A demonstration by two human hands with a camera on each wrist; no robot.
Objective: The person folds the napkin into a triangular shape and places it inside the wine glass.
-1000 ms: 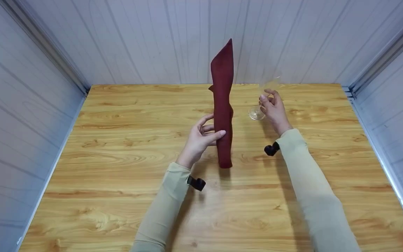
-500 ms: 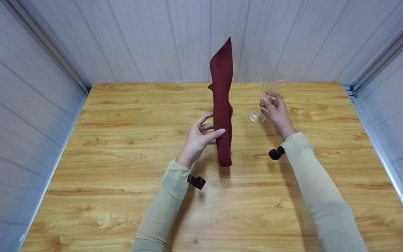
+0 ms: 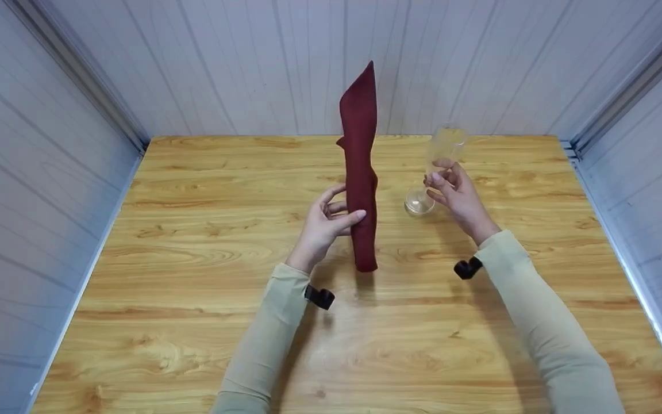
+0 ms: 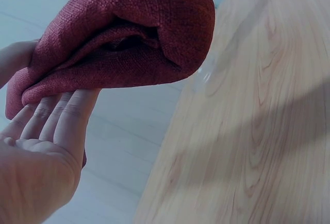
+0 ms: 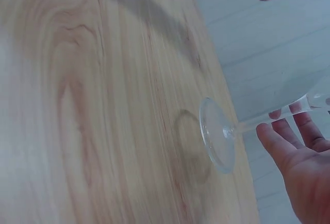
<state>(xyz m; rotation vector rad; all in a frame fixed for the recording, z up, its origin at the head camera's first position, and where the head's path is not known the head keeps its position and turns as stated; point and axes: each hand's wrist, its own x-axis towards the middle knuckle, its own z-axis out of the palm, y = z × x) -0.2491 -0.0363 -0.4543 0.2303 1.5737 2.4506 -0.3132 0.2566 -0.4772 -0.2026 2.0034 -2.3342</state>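
A rolled dark red cloth napkin (image 3: 360,167) stands upright in the left hand (image 3: 318,227), which grips its lower part, thumb in front and fingers behind. Its pointed tip is at the top. From below, the left wrist view shows the folded layers of the napkin's end (image 4: 188,23). The right hand (image 3: 460,198) pinches the stem of a clear stemmed glass (image 3: 447,144) to the right of the napkin. In the right wrist view the glass's round foot (image 5: 216,136) is tilted close over the table, a ring-shaped shadow beside it.
The wood-grain table (image 3: 193,322) is enclosed by pale panelled walls (image 3: 239,69) at the back and both sides. A black wrist camera (image 3: 320,298) sits on the left sleeve, and another black camera (image 3: 468,268) on the right.
The right hand has drawn the glass nearer to the person, its foot moving down in the head view. The left hand and napkin have shifted very slightly left.
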